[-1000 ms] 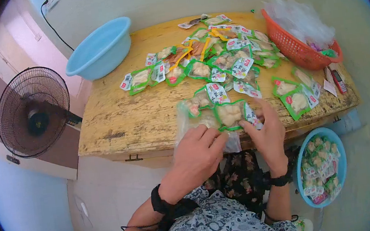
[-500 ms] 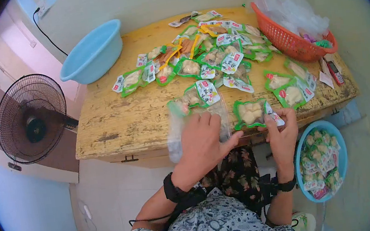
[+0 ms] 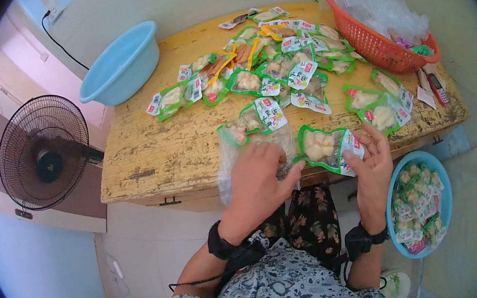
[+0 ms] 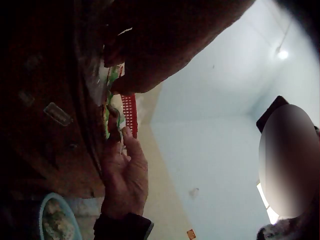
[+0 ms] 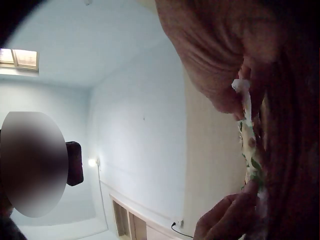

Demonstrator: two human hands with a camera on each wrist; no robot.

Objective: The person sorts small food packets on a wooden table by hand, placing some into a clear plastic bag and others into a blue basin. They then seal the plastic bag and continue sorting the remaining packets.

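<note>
My right hand (image 3: 372, 174) holds a green-edged food packet (image 3: 318, 145) by its white printed end, thumb on top, near the table's front edge. Pale lumps show through the packet's clear window. On a clear plastic bag (image 3: 230, 165) lies my left hand (image 3: 259, 173), its thumb stretched out to the packet's left corner. Another green-edged packet (image 3: 250, 121) lies at the bag's far end. The left wrist view shows the right hand (image 4: 125, 177) gripping the packet's end. In the right wrist view the left hand's thumb (image 5: 252, 190) meets the packet's other end.
A pile of similar packets (image 3: 294, 70) covers the back of the table (image 3: 150, 160). Two packets lie right of it. A red basket (image 3: 365, 44) with clear bags, a phone (image 3: 437, 89) and a blue basin (image 3: 121, 65) stand around. Below right, another basin (image 3: 448, 195) holds packets.
The right hand has drawn the packet off the plastic bag to the right and turned it slightly. The left hand has come off the packet's near edge onto the bag, its thumb stretched toward the packet.
</note>
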